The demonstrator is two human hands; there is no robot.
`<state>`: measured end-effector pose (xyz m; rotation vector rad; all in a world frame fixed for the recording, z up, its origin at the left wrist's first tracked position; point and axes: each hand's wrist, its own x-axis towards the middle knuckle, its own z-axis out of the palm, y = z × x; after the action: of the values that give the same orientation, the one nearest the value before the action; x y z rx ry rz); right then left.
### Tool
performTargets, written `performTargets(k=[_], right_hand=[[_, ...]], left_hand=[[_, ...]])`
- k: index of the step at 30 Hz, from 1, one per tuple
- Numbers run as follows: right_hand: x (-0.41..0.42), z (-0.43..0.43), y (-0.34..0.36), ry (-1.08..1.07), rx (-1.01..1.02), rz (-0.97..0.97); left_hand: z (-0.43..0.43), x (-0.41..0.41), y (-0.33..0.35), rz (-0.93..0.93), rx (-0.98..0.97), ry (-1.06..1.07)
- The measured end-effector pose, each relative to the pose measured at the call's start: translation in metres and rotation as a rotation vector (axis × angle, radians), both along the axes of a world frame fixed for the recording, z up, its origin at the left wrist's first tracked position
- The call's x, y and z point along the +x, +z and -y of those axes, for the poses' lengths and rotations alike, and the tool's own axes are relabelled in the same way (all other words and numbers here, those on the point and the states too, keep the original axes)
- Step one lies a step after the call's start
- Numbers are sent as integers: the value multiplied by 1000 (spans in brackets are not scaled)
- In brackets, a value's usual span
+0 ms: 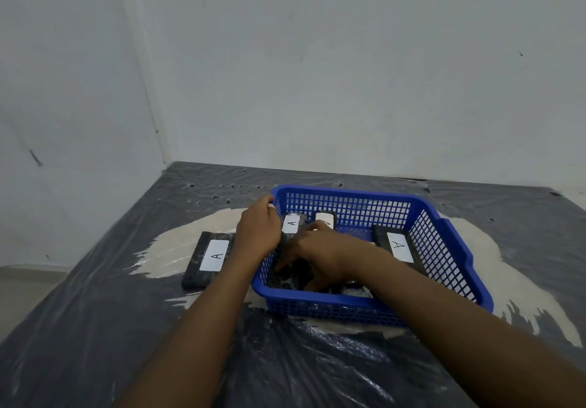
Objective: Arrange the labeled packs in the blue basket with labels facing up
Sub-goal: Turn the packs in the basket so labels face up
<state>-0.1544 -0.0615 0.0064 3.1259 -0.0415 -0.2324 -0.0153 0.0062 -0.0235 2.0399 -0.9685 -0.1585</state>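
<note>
A blue mesh basket [444, 226] sits on the covered table. Inside it, black packs with white "A" labels face up: one along the right wall [398, 245], one at the back [325, 219], and one at the left [291, 223]. My left hand [258, 228] rests on the basket's left rim, touching that left pack. My right hand [320, 255] is inside the basket, pressed on a dark pack [290, 272] whose label is hidden. Another labeled pack [209, 260] lies on the table left of the basket, label up.
The table [95, 328] is covered with black plastic sheeting, with a pale patch [513, 268] under and around the basket. White walls [317, 74] close off the back and left sides.
</note>
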Motion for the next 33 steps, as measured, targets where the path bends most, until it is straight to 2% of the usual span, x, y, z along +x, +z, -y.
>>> performTargets(k=[2, 4, 6, 8, 10, 12, 14, 15, 18, 23, 26, 30, 33], right_hand=[[-1, -1, -3, 77, -4, 52], [-9, 3, -6, 63, 131, 118], [-20, 8, -9, -29, 305, 257], [-29, 12, -14, -157, 491, 385], [-35, 15, -18, -266, 664, 414], [-38, 17, -18, -336, 817, 413], [-41, 18, -17, -380, 974, 437], [-43, 19, -16, -408, 1066, 442], [-44, 18, -12, -508, 1283, 394], [-44, 9, -11, -586, 1404, 362], [-43, 7, -10, -617, 1404, 367], [-50, 4, -10, -661, 1389, 363], [-68, 2, -4, -651, 1181, 377]], left_hand=[[1, 0, 0, -10, -7, -4], [1, 1, 0, -32, -32, -11], [-2, 0, 3, -63, -111, -9], [-9, -3, 11, -1, -251, -9], [-18, -5, 20, 109, -371, -63], [-31, -5, 28, 150, -406, -214], [-46, -3, 32, 264, -307, -406], [-53, -2, 33, 393, -211, -476], [-65, -1, 36, 759, 112, -534], [-56, -1, 49, 889, 419, -573], [-46, -3, 57, 914, 501, -645], [-39, -5, 64, 775, 515, -720], [-38, -2, 64, 692, 524, -759]])
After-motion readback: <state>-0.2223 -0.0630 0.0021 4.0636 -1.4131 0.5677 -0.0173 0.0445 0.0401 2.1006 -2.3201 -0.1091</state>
